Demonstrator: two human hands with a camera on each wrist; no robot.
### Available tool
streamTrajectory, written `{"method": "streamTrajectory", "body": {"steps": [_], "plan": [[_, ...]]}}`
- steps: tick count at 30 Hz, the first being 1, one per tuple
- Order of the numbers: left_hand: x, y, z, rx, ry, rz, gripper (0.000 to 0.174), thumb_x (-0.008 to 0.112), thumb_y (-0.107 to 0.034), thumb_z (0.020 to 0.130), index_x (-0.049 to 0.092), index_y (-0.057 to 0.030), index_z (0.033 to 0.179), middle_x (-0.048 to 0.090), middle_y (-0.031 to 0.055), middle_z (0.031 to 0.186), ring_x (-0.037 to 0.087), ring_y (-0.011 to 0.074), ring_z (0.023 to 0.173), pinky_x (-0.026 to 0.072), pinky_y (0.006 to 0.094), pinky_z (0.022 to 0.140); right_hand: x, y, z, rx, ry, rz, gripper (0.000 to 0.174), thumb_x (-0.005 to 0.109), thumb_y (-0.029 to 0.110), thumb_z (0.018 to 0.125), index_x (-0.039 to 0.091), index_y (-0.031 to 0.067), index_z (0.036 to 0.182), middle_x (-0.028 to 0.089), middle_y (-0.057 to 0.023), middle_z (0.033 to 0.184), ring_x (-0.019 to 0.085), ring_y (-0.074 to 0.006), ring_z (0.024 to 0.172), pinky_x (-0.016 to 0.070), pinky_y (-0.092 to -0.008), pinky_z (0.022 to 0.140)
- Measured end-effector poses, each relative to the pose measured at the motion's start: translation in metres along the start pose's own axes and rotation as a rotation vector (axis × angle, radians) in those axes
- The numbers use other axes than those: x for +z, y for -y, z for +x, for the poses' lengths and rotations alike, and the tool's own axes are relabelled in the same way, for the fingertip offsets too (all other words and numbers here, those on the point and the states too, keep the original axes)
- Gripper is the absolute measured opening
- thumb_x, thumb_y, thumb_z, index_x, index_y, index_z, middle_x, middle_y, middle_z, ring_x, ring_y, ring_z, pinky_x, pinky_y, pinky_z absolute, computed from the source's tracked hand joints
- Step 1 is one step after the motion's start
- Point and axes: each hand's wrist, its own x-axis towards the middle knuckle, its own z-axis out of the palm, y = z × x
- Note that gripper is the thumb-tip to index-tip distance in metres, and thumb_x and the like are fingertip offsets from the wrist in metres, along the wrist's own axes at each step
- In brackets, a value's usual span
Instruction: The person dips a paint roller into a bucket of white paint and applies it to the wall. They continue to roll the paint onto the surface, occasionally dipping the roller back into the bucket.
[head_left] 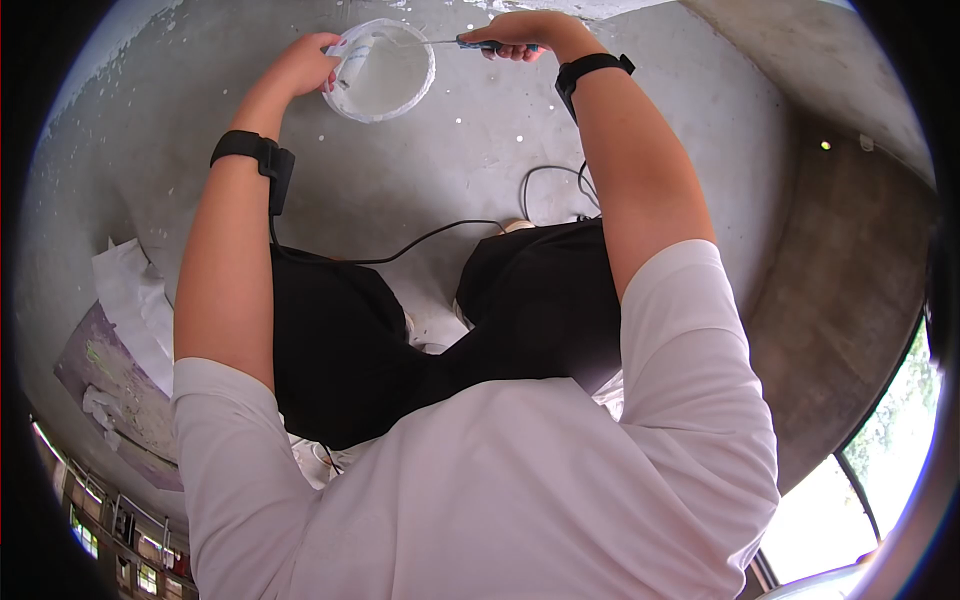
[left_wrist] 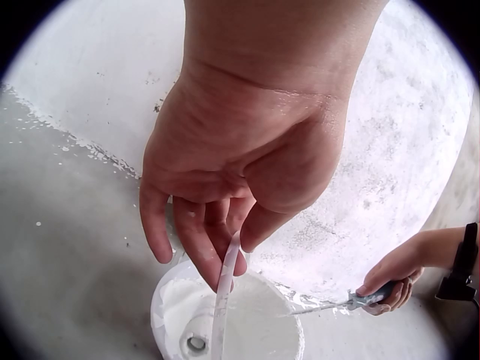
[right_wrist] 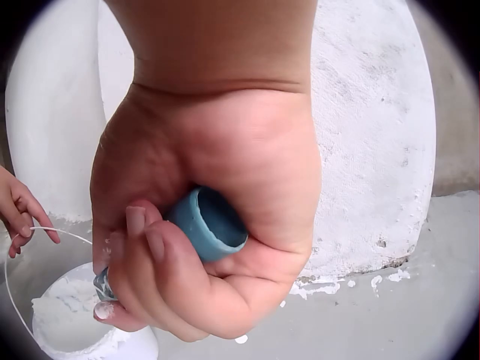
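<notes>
Bucket point(head_left: 378, 117) stands on the floor point(head_left: 400, 180); at its left, the left hand point(head_left: 308, 65) pinches the white bail point(left_wrist: 222, 307); at its right, the right hand point(head_left: 525, 35) grips a blue-handled tool point(left_wrist: 377, 295).

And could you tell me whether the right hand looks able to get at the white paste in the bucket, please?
Probably yes: the bucket is open above the white paste, and the right hand grips a tool whose shaft crosses the rim; the left hand pinches the bail opposite.

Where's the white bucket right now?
In the head view, the white bucket sits at the top, left of centre, on the grey floor, between the left grip and the right grip.
</notes>
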Motion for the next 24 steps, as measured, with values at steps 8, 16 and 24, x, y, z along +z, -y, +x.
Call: {"method": "streamTrajectory", "body": {"steps": [8,16,24], "plan": [[-0.001,-0.001,-0.001,-0.022,0.024,-0.009,0.044,0.054,-0.009,0.09,0.056,-0.0049,0.135,0.067,0.0074,0.079,0.063,0.0162,0.067,0.0527,0.0323,0.068,0.001,0.009,-0.013,0.013,0.053,-0.038,0.057,0.062,0.067,0.083,0.06,0.0122,0.066,0.038,0.0048,0.056,0.034,-0.0086,0.049,0.0249,-0.0232,0.046],[0.0,0.002,0.002,-0.007,-0.004,-0.027,0.045,0.053,-0.008,0.09,0.056,-0.0052,0.135,0.067,0.0083,0.077,0.062,0.0158,0.061,0.0507,0.0314,0.063,0.001,0.002,0.0,-0.097,-0.098,-0.135,0.061,0.058,0.071,0.083,0.063,0.0109,0.07,0.041,0.0026,0.058,0.037,-0.012,0.052,0.0313,-0.0271,0.051],[-0.001,0.007,0.007,-0.021,0.04,-0.01,0.046,0.055,-0.01,0.089,0.056,-0.0041,0.135,0.071,0.01,0.089,0.067,0.0181,0.077,0.0544,0.0338,0.074,0.001,0.001,-0.003,-0.108,-0.132,-0.165,0.061,0.058,0.07,0.083,0.064,0.0104,0.072,0.042,0.002,0.06,0.039,-0.0121,0.052,0.0335,-0.0263,0.051]]}}
